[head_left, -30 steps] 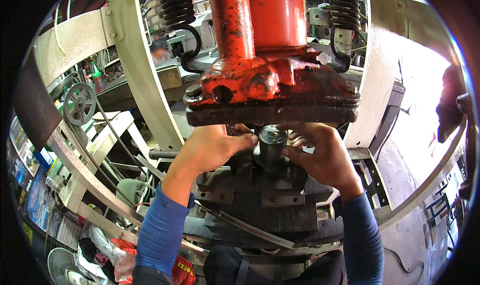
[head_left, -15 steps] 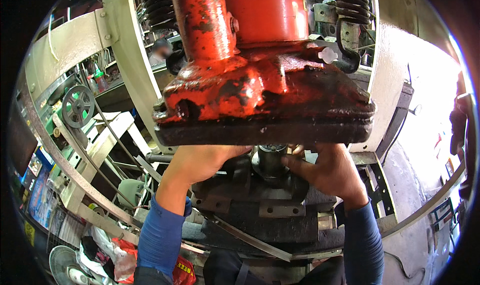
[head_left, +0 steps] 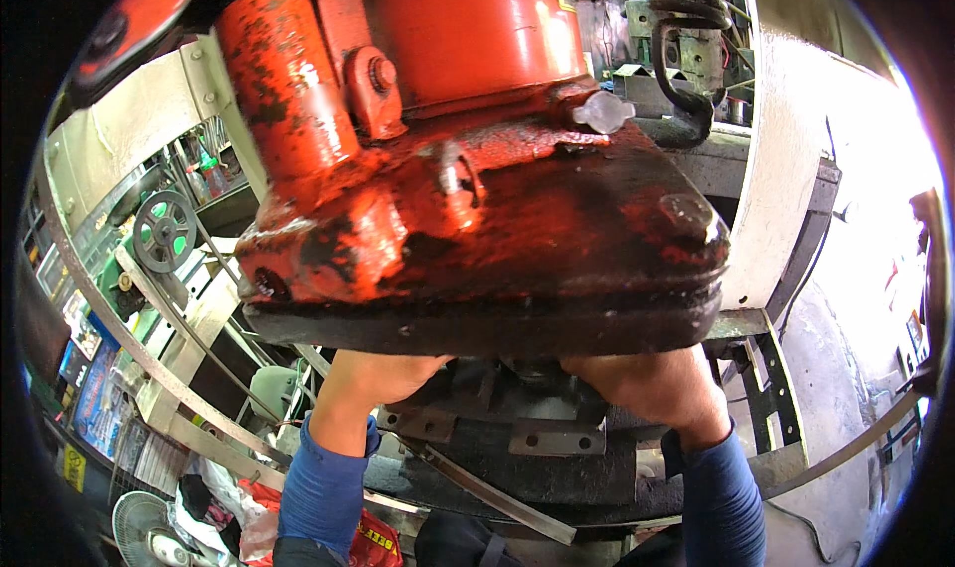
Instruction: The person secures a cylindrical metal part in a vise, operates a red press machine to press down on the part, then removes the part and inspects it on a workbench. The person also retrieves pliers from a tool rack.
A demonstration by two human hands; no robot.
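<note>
A red hydraulic bottle jack [head_left: 477, 40] with worn, oily paint fills the upper middle, its base on a thick dark plate [head_left: 487, 326]. Both my hands reach in under that plate. Only the back and wrist of my left hand [head_left: 388, 376] show, and its fingers are hidden. My right hand [head_left: 652, 386] lies opposite, fingers also covered by the plate. Between them, a dark metal cylinder [head_left: 537, 368] barely peeks out, so I cannot see whether either hand touches it. Below lie dark steel blocks, one of them a drilled bar [head_left: 557, 439].
Cream steel uprights [head_left: 791, 169] flank the jack, with a coil spring [head_left: 686, 0] at the right. A loose metal strip [head_left: 497, 492] slants near my legs. At left stand a machine with a pulley wheel [head_left: 164, 231] and a fan [head_left: 149, 532].
My view has shifted, so the jack looks larger and lower and its plate covers more of both hands. The dark cylinder and right-hand fingers, visible before, are now mostly hidden.
</note>
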